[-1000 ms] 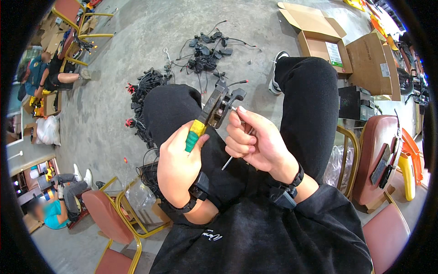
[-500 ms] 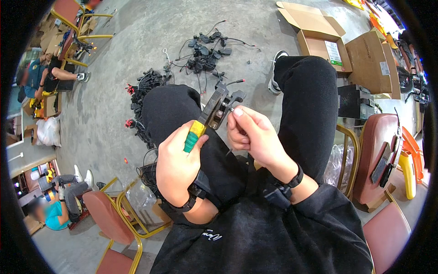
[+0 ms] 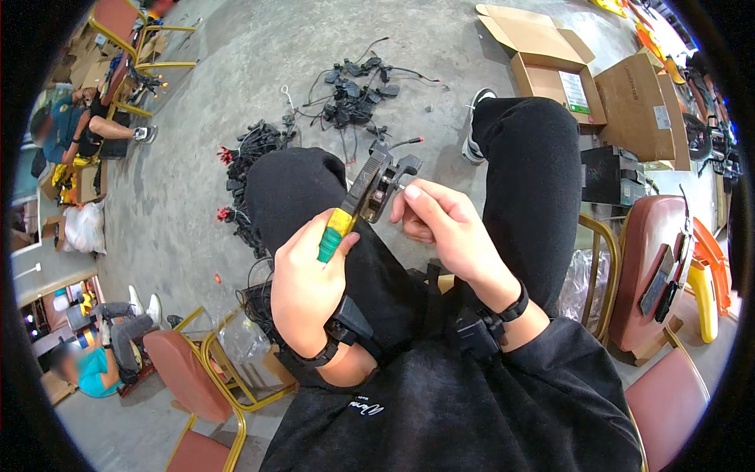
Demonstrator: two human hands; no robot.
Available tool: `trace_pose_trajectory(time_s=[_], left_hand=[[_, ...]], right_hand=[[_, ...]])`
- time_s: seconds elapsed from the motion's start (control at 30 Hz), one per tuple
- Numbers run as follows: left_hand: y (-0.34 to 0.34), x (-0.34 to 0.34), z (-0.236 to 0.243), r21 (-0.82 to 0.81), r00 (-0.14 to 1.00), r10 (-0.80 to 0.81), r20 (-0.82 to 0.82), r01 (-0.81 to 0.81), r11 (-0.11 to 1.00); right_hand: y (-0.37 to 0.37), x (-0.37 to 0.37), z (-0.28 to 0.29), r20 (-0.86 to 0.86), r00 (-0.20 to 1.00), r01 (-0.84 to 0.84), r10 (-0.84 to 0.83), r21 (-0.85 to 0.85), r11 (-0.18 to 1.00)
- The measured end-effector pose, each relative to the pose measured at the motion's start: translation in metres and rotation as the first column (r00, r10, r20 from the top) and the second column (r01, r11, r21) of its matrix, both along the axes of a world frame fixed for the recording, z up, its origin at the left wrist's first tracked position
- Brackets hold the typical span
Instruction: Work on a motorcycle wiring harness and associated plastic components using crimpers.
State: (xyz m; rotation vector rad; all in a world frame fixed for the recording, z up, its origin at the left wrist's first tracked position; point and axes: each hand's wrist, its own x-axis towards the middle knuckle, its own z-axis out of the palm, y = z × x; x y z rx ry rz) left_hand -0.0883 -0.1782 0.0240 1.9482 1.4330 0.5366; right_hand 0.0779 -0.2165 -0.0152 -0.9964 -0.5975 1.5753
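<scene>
My left hand (image 3: 307, 275) is closed round the yellow-and-green grip (image 3: 334, 236) of a hand-held tool above my lap. Beyond the grip is a dark ribbed part (image 3: 368, 177), in line with it. A black bracket-like part (image 3: 385, 193) with a bolt head on its face sits against the right side of the ribbed part. From its far end a thin cable with a red tip (image 3: 417, 140) seems to stick out. My right hand (image 3: 448, 228) pinches with thumb and forefinger at a small silvery metal piece on the bracket's right side; the fingertips hide most of it.
On the floor ahead lies a pile of black parts with wires (image 3: 350, 94). Bundled red-tipped cables (image 3: 244, 157) lie beside my left knee. Cardboard boxes (image 3: 637, 102) and a black case (image 3: 613, 175) stand to the right. Chairs (image 3: 185, 370) flank me; two people sit at the far left.
My right hand has drawn slightly right and its lower fingers have shifted, with a little more of the silvery piece showing. My left hand and the tool have barely moved.
</scene>
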Motion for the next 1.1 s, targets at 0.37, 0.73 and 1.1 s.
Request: trace_pose_trajectory(time_s=[0.37,0.73,1.1], left_hand=[[0.001,0.0,0.0,-0.001,1.0,-0.01,0.008,0.01,1.0],[-0.001,0.002,-0.001,0.018,0.999,-0.007,-0.033,0.008,1.0],[-0.002,0.004,0.002,0.011,0.997,0.018,-0.073,-0.018,1.0]], right_hand=[[-0.001,-0.001,0.0,-0.653,0.756,-0.123,0.04,-0.081,0.989],[0.0,-0.009,-0.012,-0.426,0.905,-0.027,-0.002,-0.062,0.998],[-0.001,-0.003,-0.008,0.832,0.384,-0.029,-0.4,0.444,0.896]])
